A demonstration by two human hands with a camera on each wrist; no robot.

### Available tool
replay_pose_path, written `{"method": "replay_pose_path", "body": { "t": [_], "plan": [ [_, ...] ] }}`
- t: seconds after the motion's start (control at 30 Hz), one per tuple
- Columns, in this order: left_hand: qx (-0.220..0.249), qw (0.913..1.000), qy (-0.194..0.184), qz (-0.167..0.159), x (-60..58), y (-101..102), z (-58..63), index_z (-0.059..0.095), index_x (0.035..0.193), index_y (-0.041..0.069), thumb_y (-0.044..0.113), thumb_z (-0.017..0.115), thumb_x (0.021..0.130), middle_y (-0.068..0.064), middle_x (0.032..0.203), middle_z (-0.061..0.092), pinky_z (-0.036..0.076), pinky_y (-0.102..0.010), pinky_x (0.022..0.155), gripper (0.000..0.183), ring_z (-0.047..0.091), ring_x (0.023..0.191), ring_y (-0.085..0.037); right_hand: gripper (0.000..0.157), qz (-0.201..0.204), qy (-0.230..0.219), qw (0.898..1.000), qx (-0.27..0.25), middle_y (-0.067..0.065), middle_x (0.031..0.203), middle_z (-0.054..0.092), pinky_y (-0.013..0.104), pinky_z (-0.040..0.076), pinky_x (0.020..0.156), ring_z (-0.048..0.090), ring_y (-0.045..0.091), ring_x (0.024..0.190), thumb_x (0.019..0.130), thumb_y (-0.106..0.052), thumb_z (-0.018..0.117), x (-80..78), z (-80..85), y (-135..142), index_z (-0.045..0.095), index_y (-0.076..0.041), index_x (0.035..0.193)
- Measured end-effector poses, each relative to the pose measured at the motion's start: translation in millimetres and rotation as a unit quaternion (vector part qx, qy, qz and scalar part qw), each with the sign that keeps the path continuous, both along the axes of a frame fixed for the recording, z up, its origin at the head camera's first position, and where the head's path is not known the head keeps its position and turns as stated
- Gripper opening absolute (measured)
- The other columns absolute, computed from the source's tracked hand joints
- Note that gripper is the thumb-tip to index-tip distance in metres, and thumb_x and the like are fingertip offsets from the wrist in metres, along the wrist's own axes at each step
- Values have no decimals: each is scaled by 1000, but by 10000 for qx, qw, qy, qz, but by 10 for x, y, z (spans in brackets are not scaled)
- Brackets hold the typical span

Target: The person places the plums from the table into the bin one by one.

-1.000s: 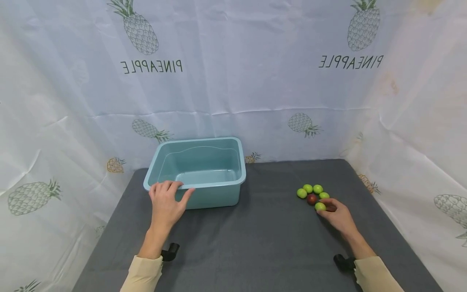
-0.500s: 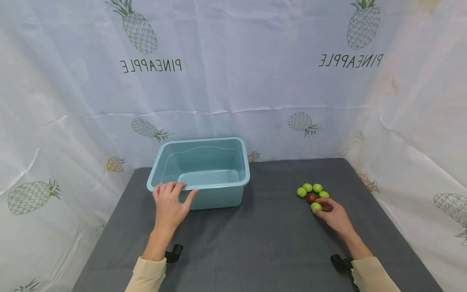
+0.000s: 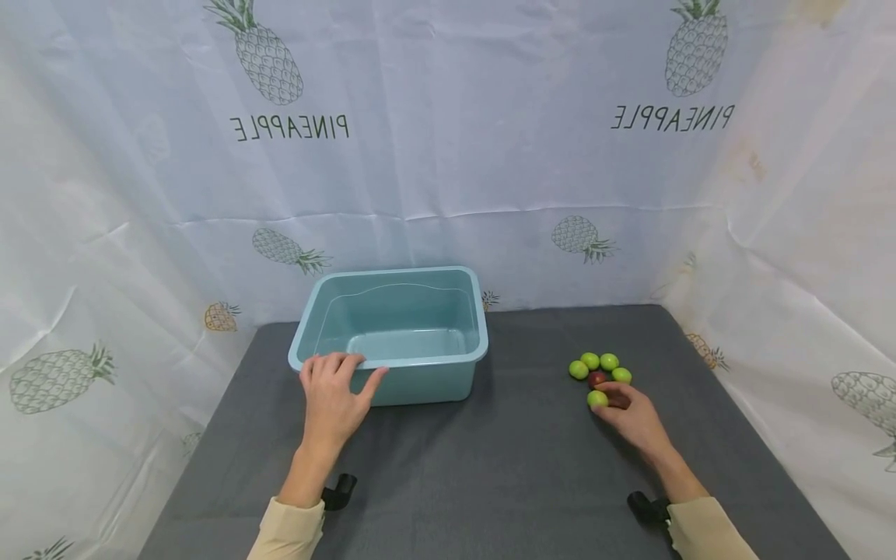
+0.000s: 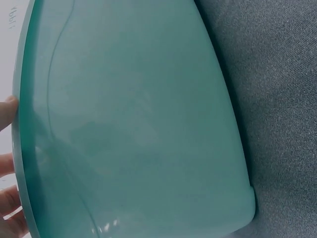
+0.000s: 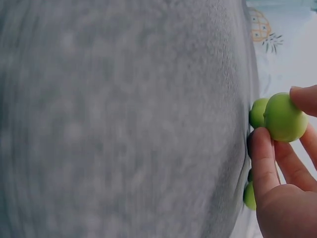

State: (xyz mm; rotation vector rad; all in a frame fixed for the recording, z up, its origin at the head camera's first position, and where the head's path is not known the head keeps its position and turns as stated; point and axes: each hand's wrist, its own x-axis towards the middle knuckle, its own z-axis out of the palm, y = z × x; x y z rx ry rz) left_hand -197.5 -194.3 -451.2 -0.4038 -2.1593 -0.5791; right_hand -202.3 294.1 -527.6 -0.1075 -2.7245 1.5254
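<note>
In the head view, my left hand (image 3: 334, 400) has its fingers over the front rim of a light teal plastic basin (image 3: 427, 381), thumb spread to the right. The left wrist view shows fingertips (image 4: 7, 113) at the rim, beside the basin's smooth outer wall. My right hand (image 3: 633, 420) pinches a small, smooth green round fruit (image 5: 286, 117) between thumb and fingers, close over the dark cloth. Just behind it lies a dark red round fruit (image 3: 596, 379), partly covered by the fingers in the head view. Several more green fruits (image 3: 590, 361) cluster around the red one.
A dark grey cloth (image 3: 490, 467) covers the table. White curtains (image 3: 448, 117) printed with pineapples hang at the back and both sides, and the basin stands near the back one. Black wrist mounts (image 3: 339, 491) stick out from both forearms.
My left hand and the basin have shifted a little to the right together. My right hand has moved slightly left with the green fruit. The other fruits lie almost where they were.
</note>
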Motion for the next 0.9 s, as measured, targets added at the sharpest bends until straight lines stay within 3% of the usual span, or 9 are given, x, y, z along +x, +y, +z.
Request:
{"method": "replay_pose_path", "body": {
  "t": [0.1, 0.2, 0.3, 0.37, 0.53, 0.9],
  "plan": [
    [1, 10000, 11, -8, 5, 12, -3, 69, 95, 2, 37, 83, 83, -16, 91, 62, 29, -64, 95, 39, 54, 87, -41, 48, 40, 44, 10000, -56, 25, 130, 60, 26, 50, 80, 60, 38, 118, 92, -19, 76, 15, 15, -40, 59, 1, 133],
    [-3, 10000, 13, 15, 8, 27, -5, 70, 94, 3, 55, 67, 93, -16, 91, 62, 29, -64, 95, 52, 54, 87, -41, 48, 93, 46, 9999, -72, 24, 132, 60, 27, 50, 81, 60, 39, 118, 93, -21, 75, 35, 34, -77, 59, 0, 134],
    [3, 10000, 27, 0, 12, 44, -4, 70, 94, 3, 62, 56, 97, -16, 91, 62, 29, -64, 95, 61, 54, 87, -41, 48, 145, 62, 9998, -72, 23, 133, 59, 29, 51, 82, 59, 39, 120, 94, -22, 75, 50, 57, -109, 60, -1, 134],
    [-7, 10000, 25, -12, 16, 53, -5, 70, 94, 2, 56, 64, 95, -16, 91, 62, 29, -64, 95, 54, 54, 87, -41, 47, 162, 102, 9998, -57, 23, 133, 59, 30, 51, 82, 58, 40, 120, 94, -21, 75, 53, 71, -130, 61, 0, 133],
    [-54, 10000, 20, 1, 29, 84, -5, 70, 94, 2, 31, 87, 78, -15, 91, 62, 29, -64, 95, 37, 54, 86, -40, 45, 267, 213, 9994, -62, 24, 132, 59, 29, 52, 82, 60, 39, 117, 93, -19, 76, 52, 92, -174, 62, 1, 130],
    [-58, 9999, -87, -25, 59, 171, -2, 70, 95, 3, 28, 88, 76, -14, 92, 62, 29, -62, 96, 35, 53, 87, -38, 46, 540, 407, 9975, -224, 21, 129, 61, 29, 53, 82, 63, 34, 113, 94, -20, 75, 54, 161, -228, 61, 1, 132]
  ]
}}
